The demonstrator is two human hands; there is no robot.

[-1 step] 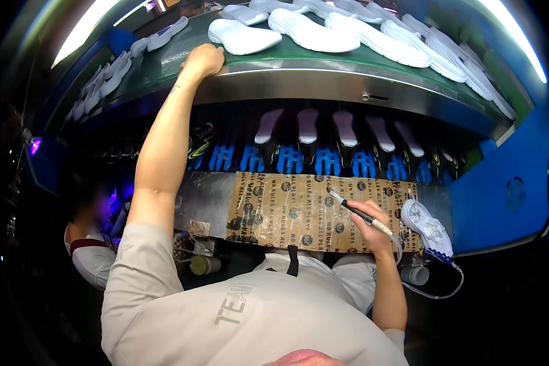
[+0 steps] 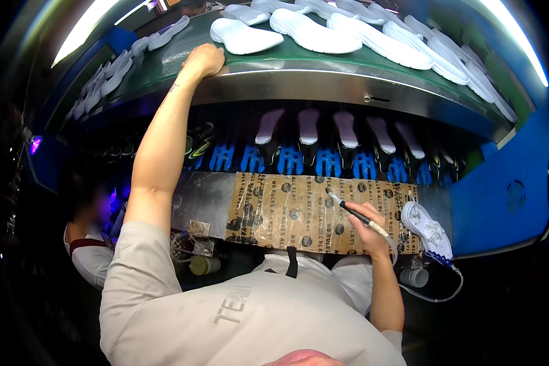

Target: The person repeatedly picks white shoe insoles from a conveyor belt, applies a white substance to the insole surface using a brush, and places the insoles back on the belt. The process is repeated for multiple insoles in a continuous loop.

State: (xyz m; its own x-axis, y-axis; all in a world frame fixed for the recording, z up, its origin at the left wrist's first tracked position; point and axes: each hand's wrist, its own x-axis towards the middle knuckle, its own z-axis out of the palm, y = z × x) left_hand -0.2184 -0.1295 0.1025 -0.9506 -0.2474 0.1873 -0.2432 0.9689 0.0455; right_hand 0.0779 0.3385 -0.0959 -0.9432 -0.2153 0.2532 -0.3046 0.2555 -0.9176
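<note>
- Both hands show in the head view: the left hand [image 2: 206, 60] is reached far forward to the green belt [image 2: 165, 68], fingers curled and largely hidden, so whether it grips anything cannot be told.
- Just right of that hand, the nearest white sole [image 2: 245, 38] lies on the belt, with more soles beyond.
- The right hand [image 2: 372, 222] is closed around a black-handled brush [image 2: 351, 209], its bristles pointing forward and left, over the printed brown covering [image 2: 274, 213] on the bench.
- To the right of this hand lies a white shoe-shaped piece [image 2: 432, 230].
- Beyond the covering, shoes with pale purple soles [image 2: 308, 125] stand in a row near blue supports [image 2: 291, 160].
</note>
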